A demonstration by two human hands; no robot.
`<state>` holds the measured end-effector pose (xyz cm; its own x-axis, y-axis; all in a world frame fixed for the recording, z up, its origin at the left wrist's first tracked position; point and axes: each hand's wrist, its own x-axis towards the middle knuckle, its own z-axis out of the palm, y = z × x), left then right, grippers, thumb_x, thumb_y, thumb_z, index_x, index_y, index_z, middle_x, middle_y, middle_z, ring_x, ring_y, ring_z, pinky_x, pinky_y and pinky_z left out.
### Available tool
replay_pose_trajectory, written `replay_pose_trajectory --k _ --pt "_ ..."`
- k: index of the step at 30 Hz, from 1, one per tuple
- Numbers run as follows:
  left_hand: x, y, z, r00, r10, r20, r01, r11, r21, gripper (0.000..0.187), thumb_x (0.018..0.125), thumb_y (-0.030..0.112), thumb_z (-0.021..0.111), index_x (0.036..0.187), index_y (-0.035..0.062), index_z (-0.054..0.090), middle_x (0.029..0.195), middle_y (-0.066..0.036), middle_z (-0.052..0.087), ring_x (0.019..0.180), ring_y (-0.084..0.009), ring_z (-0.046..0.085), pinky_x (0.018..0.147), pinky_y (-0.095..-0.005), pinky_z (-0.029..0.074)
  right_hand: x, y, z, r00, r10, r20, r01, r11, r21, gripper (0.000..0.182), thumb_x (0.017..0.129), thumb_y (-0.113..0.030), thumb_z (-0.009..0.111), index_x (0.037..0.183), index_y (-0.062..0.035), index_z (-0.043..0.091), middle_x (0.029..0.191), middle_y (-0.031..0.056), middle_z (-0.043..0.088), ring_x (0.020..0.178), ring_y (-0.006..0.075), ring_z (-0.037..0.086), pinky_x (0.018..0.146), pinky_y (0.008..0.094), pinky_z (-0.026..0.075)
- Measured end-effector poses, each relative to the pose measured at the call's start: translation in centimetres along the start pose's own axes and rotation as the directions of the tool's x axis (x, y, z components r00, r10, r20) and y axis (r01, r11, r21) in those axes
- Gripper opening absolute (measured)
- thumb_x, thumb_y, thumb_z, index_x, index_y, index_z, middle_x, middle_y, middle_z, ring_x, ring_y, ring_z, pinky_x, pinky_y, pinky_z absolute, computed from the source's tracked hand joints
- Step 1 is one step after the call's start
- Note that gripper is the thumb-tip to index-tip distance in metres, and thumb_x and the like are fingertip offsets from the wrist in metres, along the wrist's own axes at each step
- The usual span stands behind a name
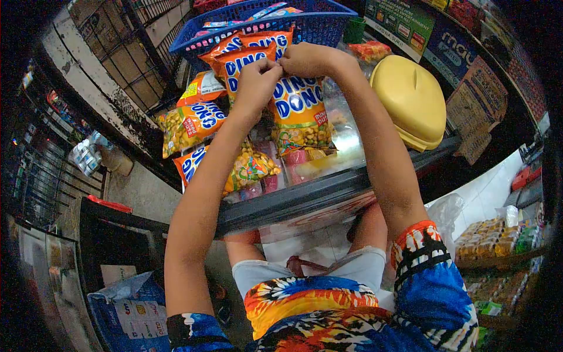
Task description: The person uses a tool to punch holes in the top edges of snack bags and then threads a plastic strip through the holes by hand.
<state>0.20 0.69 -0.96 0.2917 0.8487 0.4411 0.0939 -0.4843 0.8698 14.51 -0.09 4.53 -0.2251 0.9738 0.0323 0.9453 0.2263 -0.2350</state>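
An orange "Ding Dong" snack bag (pixel 301 114) hangs upright over the counter's front part, its clear lower half showing yellow nuts. At its top edge my left hand (pixel 258 88) and my right hand (pixel 308 60) meet, fingers pinched close together. Both appear to grip the upper part of this bag; the exact fingertip contact is partly hidden. Behind my hands stand more bags of the same kind (pixel 249 58). To the left, near my left forearm, several others lie in a loose pile (pixel 196 123), some partly covered by that arm.
A blue plastic basket (pixel 316 28) holding packets stands at the back. A yellow lidded container (pixel 409 102) sits on the right of the glass-topped counter. The counter's dark front edge (pixel 293 196) runs across before me. Packed goods (pixel 492 237) fill shelves at lower right.
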Motion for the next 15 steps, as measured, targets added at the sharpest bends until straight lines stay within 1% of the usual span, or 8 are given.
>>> replay_pose_trajectory --k 3,5,6,8,9,11,14,15 --pt "0.0 0.1 0.0 1.0 0.009 -0.007 -0.009 1.0 0.025 0.021 0.075 0.016 0.055 0.078 -0.004 0.061 0.067 -0.006 0.059 0.062 -0.0113 0.051 0.058 -0.0259 0.04 -0.1 0.0 0.0 1.0 0.026 0.005 -0.026 0.999 0.032 0.039 0.082 -0.032 0.042 0.094 -0.0007 0.061 0.094 0.0216 0.062 0.087 0.0333 0.061 0.074 0.0396 0.047" --pt "-0.2 0.2 -0.1 1.0 0.012 -0.006 -0.012 1.0 0.02 0.022 0.075 0.017 0.055 0.078 -0.004 0.061 0.066 -0.006 0.059 0.061 -0.0109 0.051 0.057 -0.0259 0.04 -0.2 0.0 -0.2 0.997 -0.066 -0.026 0.065 0.997 -0.031 0.039 0.083 -0.032 0.041 0.095 -0.0005 0.061 0.094 0.0218 0.061 0.088 0.0331 0.06 0.074 0.0394 0.046" --pt "0.0 0.0 -0.1 1.0 0.012 -0.006 -0.012 1.0 0.02 0.022 0.075 0.017 0.055 0.078 -0.004 0.061 0.066 -0.006 0.059 0.061 -0.0109 0.051 0.057 -0.0259 0.04 -0.3 -0.1 -0.2 0.997 -0.066 -0.025 0.065 0.997 -0.031 0.039 0.083 -0.032 0.041 0.095 -0.0005 0.061 0.094 0.0218 0.061 0.088 0.0331 0.06 0.074 0.0394 0.046" --pt "0.3 -0.5 -0.1 0.999 0.04 -0.007 -0.04 0.999 0.035 0.022 0.075 0.018 0.055 0.077 -0.004 0.061 0.066 -0.005 0.059 0.061 -0.0105 0.051 0.057 -0.0255 0.04 -0.5 -0.3 -0.3 1.0 -0.012 0.002 0.012 1.0 0.015 0.039 0.083 -0.032 0.041 0.095 -0.0008 0.061 0.094 0.022 0.061 0.088 0.0326 0.06 0.075 0.039 0.046" --pt "0.1 -0.1 -0.1 0.999 0.04 -0.007 -0.04 0.999 0.035 0.022 0.075 0.018 0.055 0.077 -0.004 0.061 0.066 -0.005 0.059 0.061 -0.0105 0.051 0.057 -0.0255 0.04 -0.3 -0.1 -0.2 1.0 -0.012 0.002 0.012 1.0 0.015 0.039 0.083 -0.032 0.041 0.095 -0.0008 0.061 0.094 0.022 0.061 0.088 0.0326 0.06 0.075 0.039 0.046" --pt "-0.2 0.5 -0.1 0.998 -0.056 0.036 0.054 0.997 0.057 0.019 0.079 0.014 0.053 0.084 -0.0027 0.062 0.076 -0.003 0.06 0.068 -0.0089 0.051 0.063 -0.0217 0.039 0.0 0.1 0.1 1.0 -0.004 -0.009 0.004 1.0 0.007 0.039 0.082 -0.032 0.042 0.094 -0.0011 0.061 0.093 0.0218 0.062 0.085 0.0323 0.061 0.073 0.039 0.047" --pt "-0.1 0.3 -0.1 0.999 -0.049 0.022 0.048 0.997 0.06 0.019 0.079 0.014 0.053 0.083 -0.0025 0.061 0.075 -0.002 0.059 0.068 -0.0087 0.051 0.063 -0.0216 0.039 -0.4 -0.4 -0.2 0.999 0.042 0.009 -0.042 0.999 0.024 0.039 0.083 -0.032 0.041 0.095 -0.0005 0.061 0.092 0.0211 0.062 0.081 0.0317 0.063 0.068 0.0392 0.049" --pt "-0.2 0.5 -0.1 0.999 -0.05 0.023 0.048 0.997 0.06 0.019 0.079 0.014 0.053 0.083 -0.0025 0.061 0.075 -0.002 0.059 0.068 -0.0087 0.051 0.063 -0.0216 0.039 -0.8 -0.6 -0.4 0.999 0.043 0.01 -0.043 0.999 0.024 0.039 0.083 -0.032 0.041 0.095 -0.0005 0.061 0.092 0.0211 0.062 0.081 0.0317 0.063 0.068 0.0392 0.049"
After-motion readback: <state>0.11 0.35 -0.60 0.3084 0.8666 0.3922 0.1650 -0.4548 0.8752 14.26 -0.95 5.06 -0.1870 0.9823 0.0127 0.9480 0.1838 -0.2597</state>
